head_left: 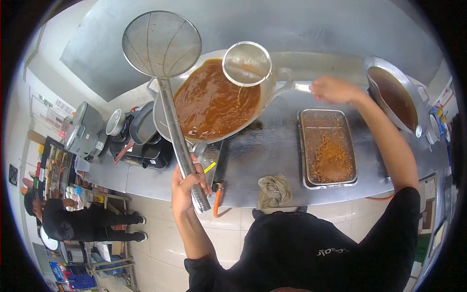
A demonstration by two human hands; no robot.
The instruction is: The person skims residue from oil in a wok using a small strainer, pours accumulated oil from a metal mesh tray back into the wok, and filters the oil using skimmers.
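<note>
In the head view, my left hand (187, 187) is closed around the long metal handle of a large wire skimmer (160, 44), whose round mesh is raised above the wok's left side. My right hand (335, 90), at the end of an outstretched arm, grips the handle of a smaller fine-mesh strainer (247, 63). That strainer is tilted over the wok (265, 100), and a thin stream with small bits falls from its lower edge. Brown, rippling liquid (214, 104) that looks like oil fills much of the wok.
A rack tray (328, 117) with golden crumbs lies right of the wok. Near the counter's front edge sits a crumpled cloth (274, 191). Another pot of brown liquid (394, 97) stands far right. Leftward are a pan (144, 125) and a large cooker (85, 129). A co-worker (80, 219) stands at left.
</note>
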